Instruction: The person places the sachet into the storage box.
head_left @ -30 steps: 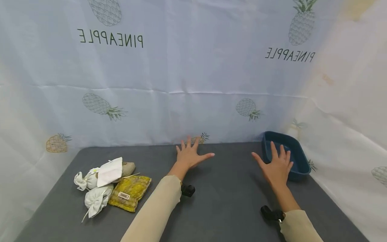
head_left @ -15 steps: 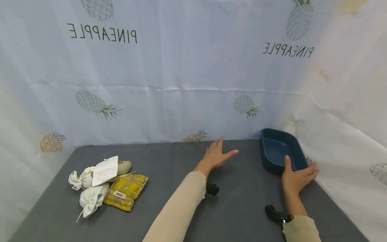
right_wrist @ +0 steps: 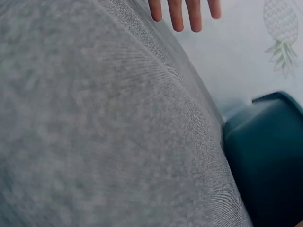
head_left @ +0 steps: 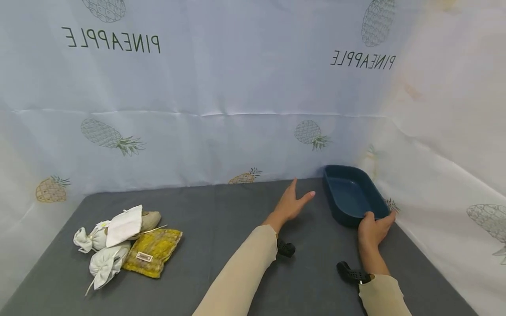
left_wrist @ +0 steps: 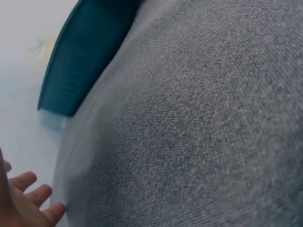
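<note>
At the far right of the table, a deep blue plastic basin (head_left: 347, 193) with rounded corners stands near the curtain. My right hand (head_left: 372, 230) grips its near right corner in the head view, thumb at the rim and fingers mostly hidden by the wall. To the left of the basin and apart from it, my left hand (head_left: 287, 205) reaches forward with thumb and index finger spread, holding nothing. The basin's side wall (left_wrist: 87, 52) also shows in the left wrist view, with my left hand's fingers (left_wrist: 38, 195) at the lower left.
On the grey table (head_left: 205, 245), a yellow patterned sachet (head_left: 155, 251) lies at the left, beside white tied cloth pouches (head_left: 106, 263), a white flat pouch (head_left: 124, 226) and a brownish pouch (head_left: 150, 220). A pineapple-print curtain (head_left: 237, 79) encloses the back and sides.
My right hand has moved onto the basin's near right corner and taken hold of it. My left hand has shifted right, towards the basin. The head view has turned slightly right.
</note>
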The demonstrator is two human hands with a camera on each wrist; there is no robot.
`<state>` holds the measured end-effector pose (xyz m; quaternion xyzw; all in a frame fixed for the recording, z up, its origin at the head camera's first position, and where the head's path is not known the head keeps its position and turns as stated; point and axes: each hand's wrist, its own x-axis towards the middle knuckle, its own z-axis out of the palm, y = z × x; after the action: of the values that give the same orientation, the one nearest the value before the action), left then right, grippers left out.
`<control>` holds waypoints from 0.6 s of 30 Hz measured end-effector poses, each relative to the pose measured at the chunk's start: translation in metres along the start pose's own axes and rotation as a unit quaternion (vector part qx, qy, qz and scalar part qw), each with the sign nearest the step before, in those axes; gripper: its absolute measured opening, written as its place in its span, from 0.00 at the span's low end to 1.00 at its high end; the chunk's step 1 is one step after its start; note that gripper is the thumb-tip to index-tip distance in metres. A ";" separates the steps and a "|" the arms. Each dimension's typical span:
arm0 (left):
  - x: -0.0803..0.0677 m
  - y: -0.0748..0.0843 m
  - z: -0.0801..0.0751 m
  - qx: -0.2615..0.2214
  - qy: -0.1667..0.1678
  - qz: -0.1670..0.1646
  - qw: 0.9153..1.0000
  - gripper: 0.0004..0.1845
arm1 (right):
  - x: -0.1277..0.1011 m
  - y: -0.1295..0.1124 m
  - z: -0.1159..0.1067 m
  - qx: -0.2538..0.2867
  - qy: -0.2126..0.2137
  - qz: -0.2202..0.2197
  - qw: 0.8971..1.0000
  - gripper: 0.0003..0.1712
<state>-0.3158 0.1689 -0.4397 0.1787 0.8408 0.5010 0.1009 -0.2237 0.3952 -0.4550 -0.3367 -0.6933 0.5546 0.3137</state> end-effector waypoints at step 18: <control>-0.009 -0.030 -0.044 -0.105 0.058 0.057 0.991 0.41 | -0.004 -0.005 0.006 -0.081 -0.281 -0.099 0.951 0.41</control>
<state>-0.3292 0.1168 -0.4447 0.1853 0.7763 0.6012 0.0411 -0.2265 0.3877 -0.4510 -0.1217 -0.8255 0.5352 0.1315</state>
